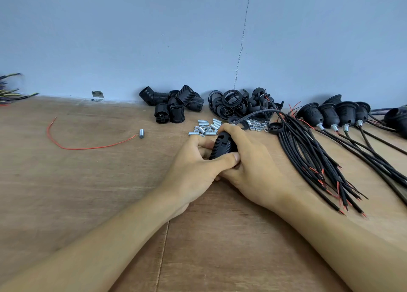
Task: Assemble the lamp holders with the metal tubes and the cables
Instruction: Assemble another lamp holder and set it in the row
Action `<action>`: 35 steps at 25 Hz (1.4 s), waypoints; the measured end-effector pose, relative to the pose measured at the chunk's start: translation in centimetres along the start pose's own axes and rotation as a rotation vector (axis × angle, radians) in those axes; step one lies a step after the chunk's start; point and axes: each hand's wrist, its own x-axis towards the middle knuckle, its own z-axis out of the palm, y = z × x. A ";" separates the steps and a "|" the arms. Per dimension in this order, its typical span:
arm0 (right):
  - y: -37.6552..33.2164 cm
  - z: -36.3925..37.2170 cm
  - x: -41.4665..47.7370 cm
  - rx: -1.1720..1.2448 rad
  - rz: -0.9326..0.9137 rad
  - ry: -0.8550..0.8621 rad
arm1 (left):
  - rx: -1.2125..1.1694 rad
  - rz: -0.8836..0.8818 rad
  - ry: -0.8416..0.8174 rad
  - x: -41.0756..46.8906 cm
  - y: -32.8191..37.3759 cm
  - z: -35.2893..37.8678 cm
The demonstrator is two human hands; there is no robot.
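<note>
Both hands hold one black ribbed lamp holder point(222, 147) just above the wooden table point(88, 181). My left hand point(196, 170) grips its lower end, thumb across the body. My right hand point(251, 159) wraps round its upper end, fingers curled over the top. A black cable point(255, 113) arcs from that top end toward the back. Silver threaded metal tubes point(207, 127) lie in a small heap just behind the hands. A bundle of black cables point(312, 155) with red cores lies fanned out to the right.
Black holder bodies point(174, 104) and black rings and caps point(240, 104) are piled by the blue wall. Several assembled holders point(330, 115) line the right. Silver nuts point(257, 126) lie near the rings. A lone tube point(141, 133) and a red wire point(88, 147) lie left.
</note>
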 end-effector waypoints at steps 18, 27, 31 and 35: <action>-0.2 -0.6 -0.1 -0.021 0.061 0.077 | -0.068 0.083 0.055 1.2 -0.1 -1.5; 0.7 -1.0 0.6 -0.063 0.133 0.324 | 0.138 0.154 0.162 1.9 -0.3 -2.5; 2.0 -1.5 2.3 -0.216 0.225 0.326 | 0.479 0.281 0.056 1.1 -0.4 -1.6; 3.6 -1.5 5.6 -0.396 0.379 0.177 | 0.533 0.351 0.025 1.4 -0.4 -1.7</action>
